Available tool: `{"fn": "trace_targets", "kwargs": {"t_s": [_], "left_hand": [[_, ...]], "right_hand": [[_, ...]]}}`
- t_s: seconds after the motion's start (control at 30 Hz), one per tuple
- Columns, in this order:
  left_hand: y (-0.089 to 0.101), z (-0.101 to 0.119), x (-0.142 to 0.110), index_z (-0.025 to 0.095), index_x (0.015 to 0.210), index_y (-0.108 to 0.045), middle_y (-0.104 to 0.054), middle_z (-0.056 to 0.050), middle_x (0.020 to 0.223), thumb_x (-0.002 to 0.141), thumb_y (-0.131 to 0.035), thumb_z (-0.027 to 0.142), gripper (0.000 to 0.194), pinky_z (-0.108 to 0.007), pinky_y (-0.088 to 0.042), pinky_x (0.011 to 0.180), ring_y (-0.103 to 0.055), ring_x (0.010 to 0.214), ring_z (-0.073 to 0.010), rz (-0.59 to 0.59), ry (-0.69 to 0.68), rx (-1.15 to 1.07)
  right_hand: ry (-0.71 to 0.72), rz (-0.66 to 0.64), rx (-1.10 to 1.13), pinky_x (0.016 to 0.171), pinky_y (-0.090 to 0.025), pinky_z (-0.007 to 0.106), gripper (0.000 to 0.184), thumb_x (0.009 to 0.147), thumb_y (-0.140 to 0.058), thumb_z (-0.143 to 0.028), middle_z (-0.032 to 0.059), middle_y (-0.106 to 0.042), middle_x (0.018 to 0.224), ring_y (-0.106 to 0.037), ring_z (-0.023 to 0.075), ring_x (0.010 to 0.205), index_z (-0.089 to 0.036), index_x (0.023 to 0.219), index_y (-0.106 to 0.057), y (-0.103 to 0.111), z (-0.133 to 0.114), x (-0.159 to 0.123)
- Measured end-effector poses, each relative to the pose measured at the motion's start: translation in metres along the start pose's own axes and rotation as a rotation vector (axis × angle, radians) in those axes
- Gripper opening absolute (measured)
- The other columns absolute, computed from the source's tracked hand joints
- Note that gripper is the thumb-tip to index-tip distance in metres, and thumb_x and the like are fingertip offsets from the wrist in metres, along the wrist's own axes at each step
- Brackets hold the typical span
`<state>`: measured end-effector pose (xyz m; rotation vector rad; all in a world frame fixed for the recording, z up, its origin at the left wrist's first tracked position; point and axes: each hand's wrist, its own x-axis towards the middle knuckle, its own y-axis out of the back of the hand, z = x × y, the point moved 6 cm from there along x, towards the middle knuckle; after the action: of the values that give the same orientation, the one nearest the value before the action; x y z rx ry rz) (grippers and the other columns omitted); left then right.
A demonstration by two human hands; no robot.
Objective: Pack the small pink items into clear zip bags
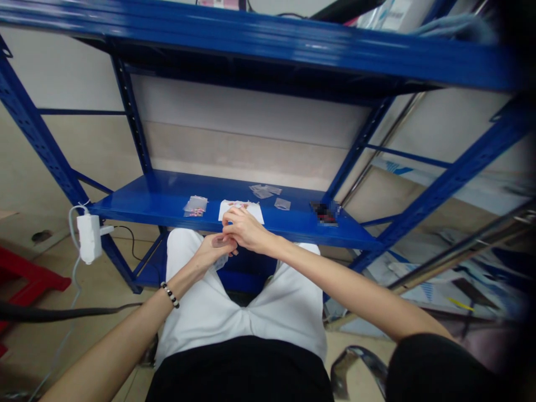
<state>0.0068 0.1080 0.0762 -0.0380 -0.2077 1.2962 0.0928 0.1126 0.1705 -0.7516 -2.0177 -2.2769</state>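
Note:
My left hand [215, 250] is closed around a small clear plastic bag [220, 261], part of which shows below the fingers. Against its fingertips, my right hand [243, 226] is pinched with the fingers curled. Whatever is between the right fingertips is hidden or too small to name. Just beyond the hands lies a white sheet [256, 211] with small reddish-brown pieces on it, partly covered by my right hand. To the left rests a clear bag with small red and pale pieces [196, 206].
Several flat clear bags [265, 191] and a single one [282, 204] lie on the blue shelf [167, 187]. A dark, partly pixelated object [324, 213] sits at its right. An upper shelf beam [268, 42] crosses overhead. A white power adapter [89, 239] hangs at the left post.

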Motion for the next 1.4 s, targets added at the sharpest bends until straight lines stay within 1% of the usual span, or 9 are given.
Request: {"fn": "trace_targets", "kwargs": {"t_s": [0.37,0.5,0.57,0.63,0.7,0.77,0.87,1.1,1.4], "left_hand": [[-0.009,-0.002,-0.006,0.011,0.095,-0.064,-0.07,-0.009,0.084,0.072,-0.08,0.033,0.036,-0.032,-0.054,0.075,-0.067,0.082,-0.0206,-0.138,0.086,-0.197],[-0.013,-0.007,-0.007,0.013,0.094,-0.061,-0.069,-0.008,0.085,0.074,-0.078,0.032,0.032,-0.034,-0.054,0.076,-0.068,0.083,-0.0213,-0.176,0.099,-0.184],[-0.012,-0.014,-0.005,0.013,0.094,-0.062,-0.07,-0.009,0.085,0.075,-0.077,0.033,0.03,-0.033,-0.053,0.075,-0.068,0.085,-0.0214,-0.166,0.12,-0.114],[-0.009,-0.022,-0.002,0.013,0.095,-0.065,-0.071,-0.01,0.087,0.075,-0.076,0.034,0.031,-0.032,-0.053,0.076,-0.067,0.087,-0.0214,-0.137,0.161,-0.027],[-0.006,-0.03,0.001,0.012,0.097,-0.067,-0.072,-0.012,0.09,0.074,-0.076,0.036,0.034,-0.032,-0.052,0.077,-0.067,0.089,-0.0214,-0.106,0.198,0.03],[-0.003,-0.034,0.002,0.012,0.099,-0.069,-0.072,-0.013,0.092,0.074,-0.077,0.038,0.037,-0.033,-0.052,0.08,-0.067,0.089,-0.0215,-0.067,0.209,0.045],[0.001,-0.037,0.004,0.011,0.099,-0.071,-0.073,-0.014,0.092,0.072,-0.078,0.04,0.04,-0.033,-0.052,0.081,-0.067,0.089,-0.022,-0.009,0.2,0.046],[0.005,-0.037,0.004,0.012,0.083,-0.07,-0.073,-0.012,0.084,0.068,-0.081,0.044,0.037,-0.032,-0.053,0.077,-0.069,0.087,-0.0237,0.048,0.149,0.04],[0.003,-0.039,0.01,0.013,0.081,-0.069,-0.071,-0.01,0.08,0.068,-0.081,0.045,0.036,-0.031,-0.053,0.074,-0.068,0.085,-0.023,0.051,0.158,0.046]], "right_hand": [[-0.008,-0.076,0.226,0.09,-0.039,0.034,0.017,0.088,-0.06,-0.013,0.0061,-0.065,0.103,-0.051,0.0196,0.1,-0.019,0.089,-0.076,-0.006,0.012,-0.002],[-0.048,0.044,0.34,0.091,-0.042,0.033,0.014,0.09,-0.061,-0.018,0.0058,-0.068,0.099,-0.058,0.0181,0.096,-0.018,0.087,-0.075,-0.005,0.024,-0.009],[-0.182,0.205,0.34,0.09,-0.043,0.033,0.015,0.091,-0.06,-0.022,0.0058,-0.07,0.096,-0.06,0.0183,0.094,-0.018,0.089,-0.075,-0.004,0.052,-0.016],[-0.402,0.38,0.293,0.087,-0.045,0.031,0.016,0.09,-0.06,-0.023,0.0061,-0.072,0.093,-0.062,0.0184,0.09,-0.018,0.09,-0.075,-0.005,0.095,-0.031],[-0.658,0.477,0.258,0.081,-0.047,0.029,0.016,0.087,-0.061,-0.021,0.0068,-0.074,0.09,-0.064,0.0178,0.083,-0.016,0.09,-0.076,-0.012,0.142,-0.049],[-0.868,0.449,0.249,0.076,-0.048,0.026,0.017,0.085,-0.061,-0.018,0.0064,-0.075,0.09,-0.066,0.0174,0.08,-0.016,0.09,-0.077,-0.026,0.182,-0.065],[-0.946,0.38,0.232,0.071,-0.049,0.025,0.013,0.079,-0.066,-0.016,0.0056,-0.075,0.082,-0.067,0.0182,0.075,-0.016,0.083,-0.078,-0.047,0.214,-0.073],[-0.948,0.327,0.173,0.077,-0.048,0.024,0.014,0.078,-0.069,-0.018,0.0037,-0.076,0.085,-0.068,0.0185,0.08,-0.022,0.087,-0.079,-0.077,0.232,-0.061],[-0.933,0.351,0.13,0.079,-0.047,0.025,0.008,0.074,-0.072,-0.017,0.0036,-0.074,0.081,-0.066,0.0186,0.08,-0.022,0.078,-0.077,-0.08,0.237,-0.053]]}}
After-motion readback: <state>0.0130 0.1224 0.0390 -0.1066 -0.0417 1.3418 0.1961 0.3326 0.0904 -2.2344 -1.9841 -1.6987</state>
